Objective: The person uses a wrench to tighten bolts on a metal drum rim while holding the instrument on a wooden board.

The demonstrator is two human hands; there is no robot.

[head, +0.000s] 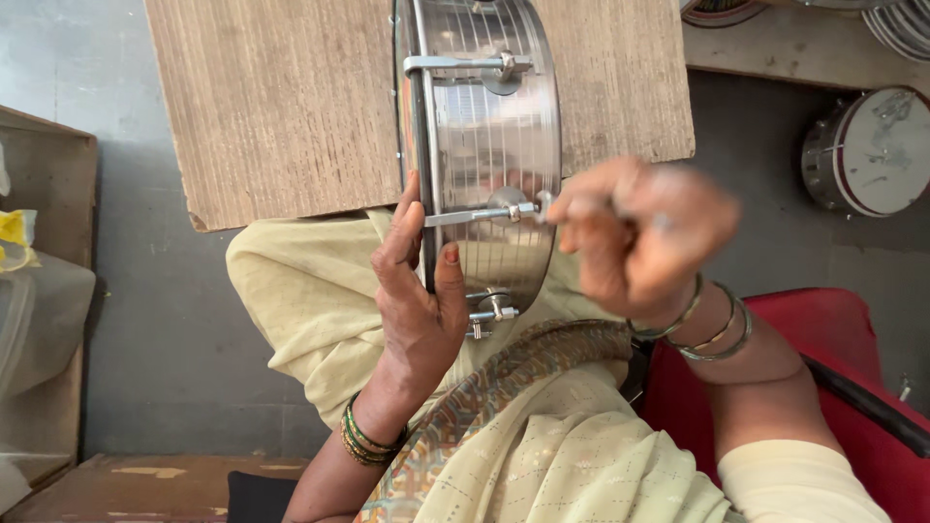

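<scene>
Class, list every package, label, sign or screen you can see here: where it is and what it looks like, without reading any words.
Yellow wrapper or bag: far left edge, crumpled, on a clear plastic container.
Labels, signs or screens: none visible, not even on the metal drum that the left hand steadies.

Drum (484, 145) stands on edge on the worktop (281, 107), its lower part over the person's lap. Left hand (417, 300) grips the drum's near rim from below, thumb on the shell. Right hand (639, 232) is right of the drum, fingers at a tuning rod (484, 213) on the shell's side. Another tuning rod (465, 64) sits further up. A second drum (867, 150) lies on the floor well to the right. Box (39, 291) at far left.
</scene>
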